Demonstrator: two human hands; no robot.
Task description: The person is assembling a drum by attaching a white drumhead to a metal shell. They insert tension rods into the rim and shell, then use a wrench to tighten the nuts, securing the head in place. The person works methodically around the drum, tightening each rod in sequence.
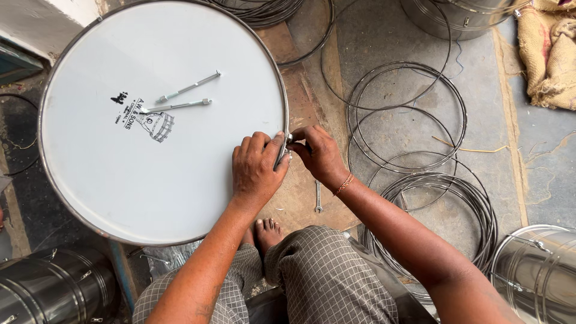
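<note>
The drum [162,120] lies flat, to the left of both hands. The left hand [257,168] presses on its white head and curls over the rim [284,120]. The right hand [318,153] pinches a small fitting [290,139] there, from outside.

Head camera; steep, close downward view
</note>
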